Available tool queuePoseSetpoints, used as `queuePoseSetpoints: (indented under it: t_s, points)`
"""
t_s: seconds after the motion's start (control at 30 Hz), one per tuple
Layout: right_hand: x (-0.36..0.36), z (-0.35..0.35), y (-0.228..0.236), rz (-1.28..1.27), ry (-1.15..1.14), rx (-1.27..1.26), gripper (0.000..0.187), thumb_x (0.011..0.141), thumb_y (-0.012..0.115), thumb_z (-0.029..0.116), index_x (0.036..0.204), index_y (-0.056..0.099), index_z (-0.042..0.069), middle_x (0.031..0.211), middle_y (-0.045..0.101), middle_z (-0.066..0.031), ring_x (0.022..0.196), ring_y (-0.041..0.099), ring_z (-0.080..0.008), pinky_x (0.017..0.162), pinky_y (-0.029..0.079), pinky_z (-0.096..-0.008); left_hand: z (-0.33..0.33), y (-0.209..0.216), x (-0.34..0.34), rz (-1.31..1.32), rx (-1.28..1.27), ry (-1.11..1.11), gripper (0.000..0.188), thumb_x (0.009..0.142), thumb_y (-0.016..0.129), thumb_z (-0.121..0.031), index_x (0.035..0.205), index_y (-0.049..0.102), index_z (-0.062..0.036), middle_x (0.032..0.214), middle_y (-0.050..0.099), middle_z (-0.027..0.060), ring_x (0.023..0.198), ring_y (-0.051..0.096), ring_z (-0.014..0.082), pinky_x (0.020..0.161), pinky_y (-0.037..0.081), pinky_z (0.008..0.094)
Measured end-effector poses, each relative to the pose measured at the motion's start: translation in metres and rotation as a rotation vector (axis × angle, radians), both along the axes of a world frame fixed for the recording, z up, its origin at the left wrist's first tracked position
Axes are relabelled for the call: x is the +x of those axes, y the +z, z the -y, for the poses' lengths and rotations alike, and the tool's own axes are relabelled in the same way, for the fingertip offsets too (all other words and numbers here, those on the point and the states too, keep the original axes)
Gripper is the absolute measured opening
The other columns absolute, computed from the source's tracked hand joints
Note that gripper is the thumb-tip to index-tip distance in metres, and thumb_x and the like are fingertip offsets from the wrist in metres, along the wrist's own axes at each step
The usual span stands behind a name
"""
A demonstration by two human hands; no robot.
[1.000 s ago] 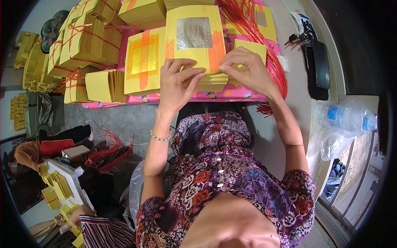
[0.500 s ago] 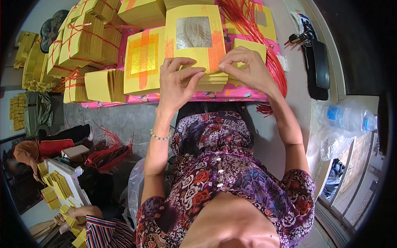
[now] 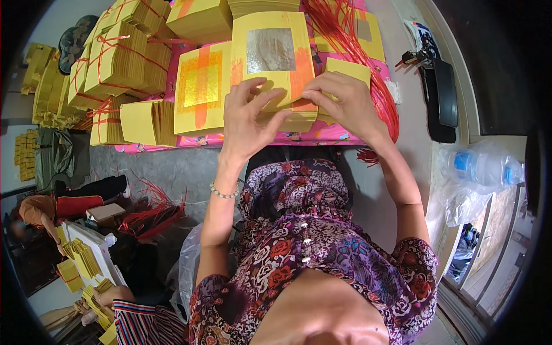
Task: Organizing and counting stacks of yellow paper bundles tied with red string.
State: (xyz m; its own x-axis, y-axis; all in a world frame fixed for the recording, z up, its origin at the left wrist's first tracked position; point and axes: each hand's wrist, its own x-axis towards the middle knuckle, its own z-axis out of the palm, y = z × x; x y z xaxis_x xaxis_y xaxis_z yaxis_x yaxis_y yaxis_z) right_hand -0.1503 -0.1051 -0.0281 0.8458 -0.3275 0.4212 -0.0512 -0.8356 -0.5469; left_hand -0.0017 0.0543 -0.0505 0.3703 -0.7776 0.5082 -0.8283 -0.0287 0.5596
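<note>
A stack of yellow paper point(image 3: 287, 122) stands at the pink-covered table's near edge. Its top sheet point(image 3: 244, 29) carries a silver square and orange bands, and its near edge curls up. My right hand point(image 3: 348, 103) pinches that raised edge between thumb and fingers. At the sheet's left near corner is my left hand point(image 3: 250, 118), thumb and fingers apart, with the fingertips over the paper. Whether those fingertips press on it I cannot tell. Just left lies a yellow stack with a gold square point(image 3: 201, 83).
Bundles of yellow paper tied with red strips point(image 3: 118, 60) crowd the table's left. Red plastic strips point(image 3: 351, 40) drape down its right side. A black strap point(image 3: 440, 95) lies farther right. At lower left, people handle yellow paper by a white box point(image 3: 106, 256).
My left thumb has moved down, away from its fingers. My right hand has moved slightly down and left, and the sheet's near edge is lifted more. At lower left, a co-worker's arm has shifted.
</note>
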Motion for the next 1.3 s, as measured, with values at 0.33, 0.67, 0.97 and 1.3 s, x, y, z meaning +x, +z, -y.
queuePoseSetpoints:
  t_s: [0.33, 0.67, 0.97, 1.3]
  points:
    - [0.017, -0.001, 0.032, 0.347, 0.035, -0.113, 0.020, 0.082, 0.068, 0.016, 0.098, 0.065, 0.004, 0.094, 0.065, -0.0093, 0.089, 0.063, -0.0230, 0.071, 0.051, -0.0288, 0.015, 0.001, 0.013, 0.210, -0.223, 0.190, 0.044, 0.066, 0.055, 0.009, 0.105, 0.064, -0.0077, 0.095, 0.063, 0.0093, 0.087, 0.056, 0.0288, 0.076, 0.045, 0.0372]
    - [0.039, 0.048, -0.004, 0.533, -0.082, 0.502, 0.041, 0.099, 0.047, 0.019, 0.134, 0.040, 0.001, 0.124, 0.051, -0.0109, 0.120, 0.048, -0.0190, 0.097, 0.042, -0.0317, 0.001, 0.018, 0.022, -0.272, -0.717, 0.200, 0.024, 0.094, 0.054, -0.004, 0.116, 0.047, 0.0029, 0.110, 0.058, 0.0089, 0.100, 0.056, 0.0153, 0.087, 0.044, 0.0259]
    - [0.039, 0.036, -0.006, 0.528, 0.003, 0.600, 0.027, 0.102, 0.038, 0.020, 0.118, 0.045, 0.000, 0.104, 0.049, -0.0054, 0.098, 0.046, -0.0136, 0.089, 0.036, -0.0281, 0.006, -0.005, 0.040, -0.649, -0.656, 0.009, 0.039, 0.094, 0.053, -0.003, 0.130, 0.040, -0.0002, 0.119, 0.054, 0.0073, 0.109, 0.051, 0.0145, 0.093, 0.039, 0.0270]
    - [0.039, 0.029, 0.001, 0.562, -0.068, 0.546, 0.028, 0.102, 0.037, 0.023, 0.117, 0.046, 0.001, 0.101, 0.049, -0.0049, 0.097, 0.046, -0.0125, 0.089, 0.037, -0.0280, 0.006, -0.004, 0.052, -0.677, -0.547, -0.071, 0.037, 0.094, 0.053, -0.006, 0.130, 0.044, 0.0001, 0.121, 0.056, 0.0075, 0.111, 0.051, 0.0144, 0.095, 0.038, 0.0275]
